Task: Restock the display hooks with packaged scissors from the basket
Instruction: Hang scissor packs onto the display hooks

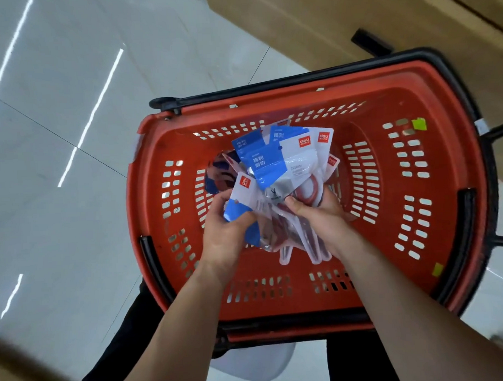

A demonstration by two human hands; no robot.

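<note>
both hands (274, 218) around scissor packs (283, 166), fanned

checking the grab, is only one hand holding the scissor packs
No, the left hand and the right hand both grip scissor packs over the red basket.

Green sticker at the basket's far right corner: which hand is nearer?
Right. The right hand grips the fanned scissors packs over the middle of the basket, below-left of the green sticker; the left hand pinches one pack farther left, beyond the right hand.
</note>
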